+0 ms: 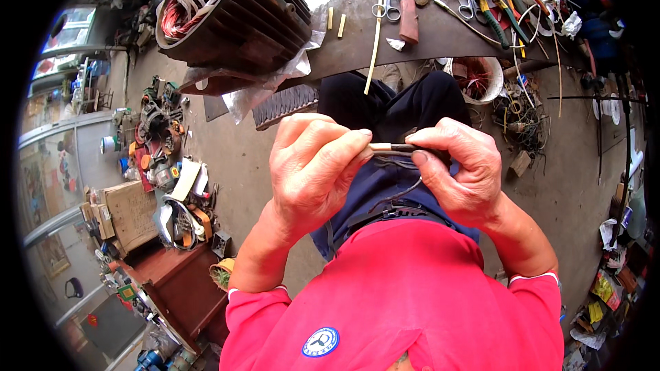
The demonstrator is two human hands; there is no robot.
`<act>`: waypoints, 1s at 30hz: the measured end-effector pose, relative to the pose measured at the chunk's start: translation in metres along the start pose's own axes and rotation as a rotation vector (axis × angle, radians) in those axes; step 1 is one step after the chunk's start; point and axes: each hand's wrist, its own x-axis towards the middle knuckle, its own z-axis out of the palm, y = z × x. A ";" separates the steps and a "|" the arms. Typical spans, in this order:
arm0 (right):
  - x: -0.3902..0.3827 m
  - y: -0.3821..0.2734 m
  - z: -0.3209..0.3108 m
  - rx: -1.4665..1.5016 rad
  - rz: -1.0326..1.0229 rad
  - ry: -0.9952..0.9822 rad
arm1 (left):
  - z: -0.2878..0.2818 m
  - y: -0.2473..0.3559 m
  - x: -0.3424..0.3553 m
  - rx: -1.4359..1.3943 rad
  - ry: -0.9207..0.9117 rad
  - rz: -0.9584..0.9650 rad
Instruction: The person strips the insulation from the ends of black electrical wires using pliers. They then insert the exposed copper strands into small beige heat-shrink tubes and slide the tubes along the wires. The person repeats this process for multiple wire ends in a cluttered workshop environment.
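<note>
In front of my lap, both hands pinch one thin piece between them. My left hand has its thumb and fingertips closed on a pale tan sleeve. My right hand pinches the black cable that meets the sleeve end to end. From the hands a dark loose lead hangs down over my belt. My fingers partly hide the sleeve and cable. Beyond my left hand, a finned motor housing lies tilted on the workbench, with red windings and pale leads coming out of its open end.
On the bench lie short sleeve pieces, scissors, a knife with a brown handle and several pliers. A long pale strip overhangs its edge. A white bucket stands below right; a cardboard box sits left.
</note>
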 end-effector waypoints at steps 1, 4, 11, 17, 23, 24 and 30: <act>0.001 -0.002 -0.001 -0.001 0.001 -0.016 | 0.001 0.001 -0.001 -0.054 -0.023 -0.028; 0.002 0.002 -0.001 0.025 -0.036 -0.046 | 0.003 0.005 -0.004 -0.290 -0.058 -0.187; 0.000 0.004 -0.007 0.075 0.016 -0.057 | 0.003 0.000 -0.018 -0.566 0.012 -0.365; -0.002 0.009 -0.005 0.073 0.002 -0.051 | -0.011 0.005 -0.006 -0.407 -0.144 -0.293; 0.001 0.001 -0.006 -0.014 -0.057 -0.113 | -0.023 0.005 0.006 -0.071 -0.261 -0.111; 0.001 0.001 -0.004 -0.019 -0.079 -0.107 | -0.023 0.006 0.007 -0.038 -0.255 -0.104; 0.005 -0.001 0.000 -0.152 -0.235 -0.059 | -0.020 0.014 0.017 -0.195 -0.127 -0.423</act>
